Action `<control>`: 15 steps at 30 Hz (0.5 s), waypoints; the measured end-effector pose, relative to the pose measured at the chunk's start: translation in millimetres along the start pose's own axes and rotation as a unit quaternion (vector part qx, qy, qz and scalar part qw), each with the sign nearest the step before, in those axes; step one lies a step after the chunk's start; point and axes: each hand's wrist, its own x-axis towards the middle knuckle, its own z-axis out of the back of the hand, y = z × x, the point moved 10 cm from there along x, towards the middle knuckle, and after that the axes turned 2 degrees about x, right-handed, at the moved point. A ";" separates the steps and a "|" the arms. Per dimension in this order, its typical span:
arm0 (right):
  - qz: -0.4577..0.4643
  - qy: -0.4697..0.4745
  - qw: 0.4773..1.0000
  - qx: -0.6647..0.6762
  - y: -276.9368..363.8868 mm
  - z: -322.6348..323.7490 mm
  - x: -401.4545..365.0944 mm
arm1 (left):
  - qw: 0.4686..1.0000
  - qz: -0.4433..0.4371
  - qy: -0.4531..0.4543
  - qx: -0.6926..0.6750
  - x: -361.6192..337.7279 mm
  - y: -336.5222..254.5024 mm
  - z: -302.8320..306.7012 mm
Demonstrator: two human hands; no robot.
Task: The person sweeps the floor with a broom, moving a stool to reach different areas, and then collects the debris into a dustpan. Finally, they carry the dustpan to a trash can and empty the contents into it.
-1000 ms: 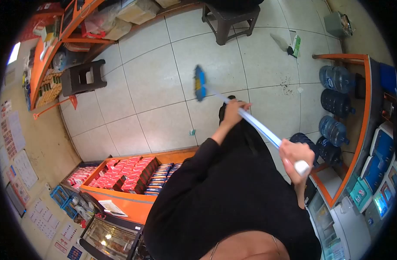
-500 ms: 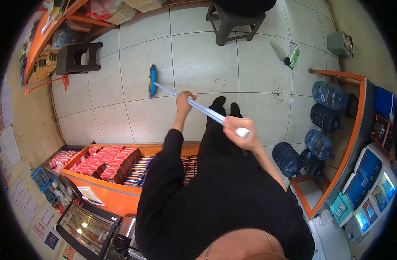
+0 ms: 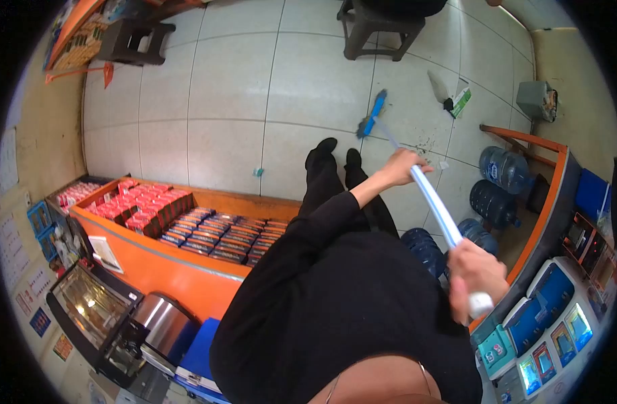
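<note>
I hold a broom by its pale blue-white striped handle [image 3: 435,205], which slants from the lower right up to the floor. My left hand [image 3: 399,167] is closed round the lower part of the handle. Near its white end cap, my right hand [image 3: 477,273] is wrapped round the top. The blue broom head [image 3: 372,114] touches the tiles just beyond my shoes. Beside it, to the right, lies a patch of dark crumbs [image 3: 424,144] with a small white scrap [image 3: 444,164].
Dark plastic stools [image 3: 382,30] stand at the back. Large water bottles [image 3: 502,168] line the right side by an orange-framed counter. A green-white packet [image 3: 461,102] and a teal scrap [image 3: 258,172] lie on the floor. Boxes fill the orange display counter [image 3: 187,266] at left.
The broom head has swung from left of my feet to the right, near the crumbs. Both hands have moved right with the handle. The teal scrap now shows on the floor.
</note>
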 end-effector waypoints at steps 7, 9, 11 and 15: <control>-0.037 -0.017 0.991 0.126 26.9 41.7 -50.4 | 0.992 0.071 -0.015 0.104 -79.1 -24.2 43.6; -0.079 -0.031 0.990 0.113 -17.3 21.3 -63.7 | 0.981 0.127 -0.063 0.136 -123.7 9.7 88.6; -0.176 -0.003 0.979 0.106 -66.8 -29.1 -63.6 | 0.958 0.186 -0.154 0.154 -179.5 52.8 143.3; -0.234 0.197 0.938 0.160 -163.5 -178.2 -75.9 | 0.889 0.303 -0.260 0.223 -322.0 172.7 222.8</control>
